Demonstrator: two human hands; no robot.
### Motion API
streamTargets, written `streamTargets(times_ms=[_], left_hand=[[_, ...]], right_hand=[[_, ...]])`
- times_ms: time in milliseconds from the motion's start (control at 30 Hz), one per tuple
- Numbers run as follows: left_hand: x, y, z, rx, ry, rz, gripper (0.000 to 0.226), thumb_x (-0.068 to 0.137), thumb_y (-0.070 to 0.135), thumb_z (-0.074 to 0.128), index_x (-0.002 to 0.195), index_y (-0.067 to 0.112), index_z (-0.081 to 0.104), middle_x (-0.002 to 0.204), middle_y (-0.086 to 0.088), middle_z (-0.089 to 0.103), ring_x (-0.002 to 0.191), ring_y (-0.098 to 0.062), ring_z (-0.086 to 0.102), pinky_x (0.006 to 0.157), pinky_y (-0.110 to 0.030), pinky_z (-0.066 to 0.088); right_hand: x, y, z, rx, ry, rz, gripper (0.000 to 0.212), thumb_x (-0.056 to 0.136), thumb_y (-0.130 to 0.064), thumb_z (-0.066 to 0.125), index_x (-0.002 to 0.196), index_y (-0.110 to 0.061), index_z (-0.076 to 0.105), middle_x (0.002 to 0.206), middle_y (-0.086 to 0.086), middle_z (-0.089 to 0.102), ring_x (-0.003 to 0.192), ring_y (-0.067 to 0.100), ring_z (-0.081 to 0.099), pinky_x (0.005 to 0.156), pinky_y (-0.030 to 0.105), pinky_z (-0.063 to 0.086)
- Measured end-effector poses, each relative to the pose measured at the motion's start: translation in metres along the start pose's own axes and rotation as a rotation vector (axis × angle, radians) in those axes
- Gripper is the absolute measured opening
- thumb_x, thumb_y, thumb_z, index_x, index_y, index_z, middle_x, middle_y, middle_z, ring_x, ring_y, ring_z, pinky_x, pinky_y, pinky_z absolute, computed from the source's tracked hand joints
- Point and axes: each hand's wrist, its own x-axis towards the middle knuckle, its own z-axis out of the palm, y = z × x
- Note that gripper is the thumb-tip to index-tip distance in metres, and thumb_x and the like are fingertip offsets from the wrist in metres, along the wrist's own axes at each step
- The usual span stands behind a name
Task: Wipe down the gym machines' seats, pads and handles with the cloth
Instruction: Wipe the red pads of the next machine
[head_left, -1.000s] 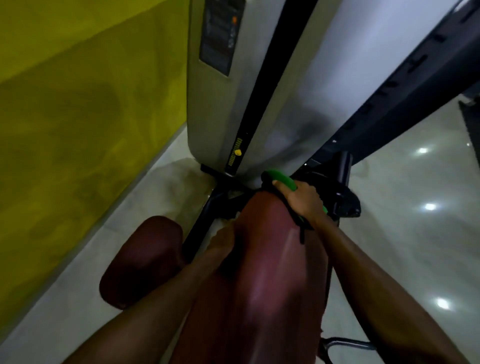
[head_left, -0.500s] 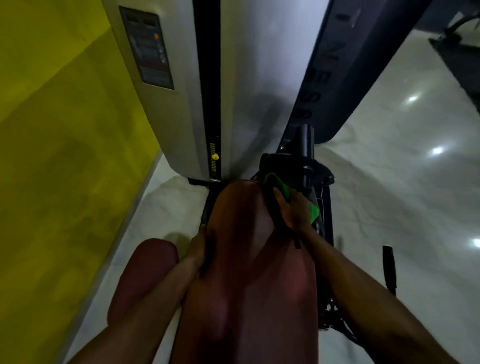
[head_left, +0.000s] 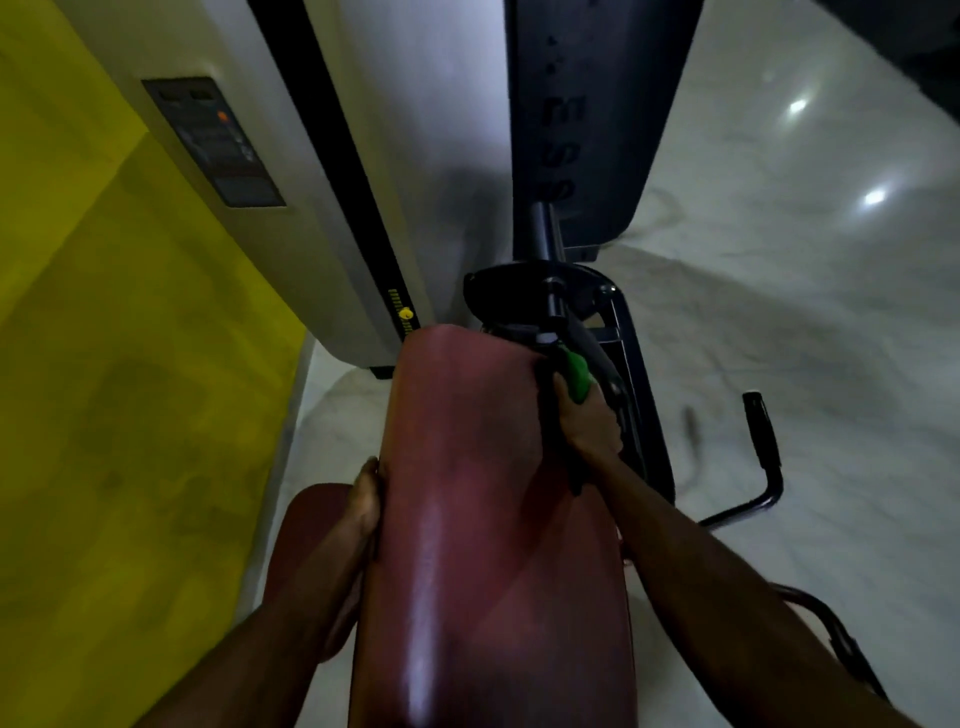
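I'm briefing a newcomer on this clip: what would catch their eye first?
A long glossy maroon pad fills the centre. At its far right edge the right hand holds a bright green cloth; the left hand rests against its left side. A yellow wall fills the left.

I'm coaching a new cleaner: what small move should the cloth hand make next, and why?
Probably drag the green cloth down the right edge of the red pad: the right hand grips it near the far corner; the left hand rests on the opposite edge.
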Motion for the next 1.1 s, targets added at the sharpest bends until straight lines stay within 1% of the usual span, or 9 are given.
streamTargets(times_ms=[67, 167, 267, 433, 633, 767, 867, 1000, 1100], left_hand=[[-0.004, -0.003, 0.000, 0.016, 0.020, -0.007, 0.068, 0.105, 0.050, 0.019, 0.129, 0.000, 0.059, 0.101, -0.015, 0.069, 0.092, -0.028, 0.065, 0.081, -0.037, 0.048], [-0.018, -0.006, -0.002, -0.009, -0.013, -0.015, 0.065, 0.106, 0.048, 0.019, 0.127, 0.000, 0.058, 0.096, -0.015, 0.067, 0.087, -0.027, 0.064, 0.079, -0.037, 0.049], [-0.030, -0.013, -0.004, 0.024, -0.026, -0.028, 0.065, 0.106, 0.048, 0.018, 0.129, 0.002, 0.058, 0.098, -0.015, 0.068, 0.090, -0.027, 0.064, 0.080, -0.037, 0.048], [-0.041, -0.030, -0.011, 0.055, -0.044, -0.036, 0.059, 0.105, 0.048, 0.018, 0.119, 0.008, 0.060, 0.102, -0.015, 0.067, 0.093, -0.027, 0.063, 0.081, -0.038, 0.047], [-0.041, -0.051, -0.031, 0.079, -0.097, -0.031, 0.069, 0.091, 0.060, 0.024, 0.124, 0.013, 0.061, 0.123, -0.017, 0.066, 0.109, -0.033, 0.063, 0.086, -0.044, 0.051], [-0.065, -0.063, -0.028, 0.121, -0.099, -0.043, 0.063, 0.098, 0.056, 0.023, 0.110, 0.011, 0.065, 0.101, -0.018, 0.066, 0.089, -0.031, 0.061, 0.067, -0.039, 0.049], [-0.077, -0.071, -0.028, 0.147, -0.088, -0.033, 0.061, 0.101, 0.050, 0.020, 0.122, 0.009, 0.061, 0.097, -0.016, 0.064, 0.086, -0.029, 0.058, 0.074, -0.041, 0.046], [-0.089, -0.081, -0.028, 0.118, -0.075, -0.012, 0.059, 0.103, 0.049, 0.021, 0.124, 0.010, 0.061, 0.091, -0.012, 0.064, 0.081, -0.026, 0.059, 0.062, -0.035, 0.044], [-0.098, -0.084, -0.029, 0.085, -0.056, -0.008, 0.063, 0.103, 0.047, 0.020, 0.129, 0.005, 0.059, 0.093, -0.012, 0.066, 0.081, -0.026, 0.059, 0.064, -0.035, 0.047]], right_hand=[[-0.012, 0.008, -0.005, -0.005, -0.033, 0.071, 0.070, 0.092, -0.077, 0.046, 0.144, -0.030, 0.049, 0.110, 0.000, 0.065, 0.101, 0.025, 0.062, 0.079, 0.030, 0.040], [-0.029, 0.017, -0.008, -0.019, -0.048, 0.152, 0.083, 0.088, -0.083, 0.043, 0.150, -0.027, 0.041, 0.126, 0.013, 0.065, 0.113, 0.036, 0.063, 0.084, 0.038, 0.043], [-0.052, 0.023, -0.013, -0.067, -0.048, 0.242, 0.090, 0.087, -0.086, 0.040, 0.151, -0.024, 0.040, 0.127, 0.017, 0.064, 0.113, 0.038, 0.062, 0.089, 0.042, 0.046], [-0.093, 0.039, -0.027, -0.081, -0.047, 0.316, 0.083, 0.092, -0.081, 0.039, 0.147, -0.021, 0.047, 0.128, 0.016, 0.064, 0.113, 0.037, 0.062, 0.080, 0.036, 0.038], [-0.151, 0.074, -0.032, -0.071, -0.008, 0.458, 0.112, 0.066, -0.105, 0.026, 0.132, -0.021, 0.062, 0.122, 0.013, 0.068, 0.106, 0.035, 0.065, 0.092, 0.046, 0.053], [-0.158, 0.059, -0.036, -0.048, -0.014, 0.467, 0.099, 0.084, -0.090, 0.035, 0.137, -0.010, 0.059, 0.134, 0.021, 0.062, 0.121, 0.039, 0.060, 0.096, 0.045, 0.047], [-0.171, 0.055, -0.035, -0.013, 0.025, 0.363, 0.081, 0.091, -0.080, 0.043, 0.138, -0.016, 0.059, 0.132, 0.019, 0.064, 0.121, 0.039, 0.060, 0.097, 0.043, 0.047], [-0.214, 0.079, -0.051, 0.020, -0.010, 0.412, 0.086, 0.087, -0.084, 0.043, 0.142, -0.020, 0.056, 0.137, 0.017, 0.062, 0.125, 0.038, 0.058, 0.104, 0.046, 0.045], [-0.248, 0.099, -0.055, 0.027, -0.013, 0.489, 0.089, 0.086, -0.085, 0.044, 0.146, -0.020, 0.052, 0.137, 0.016, 0.061, 0.123, 0.038, 0.059, 0.103, 0.046, 0.046]])
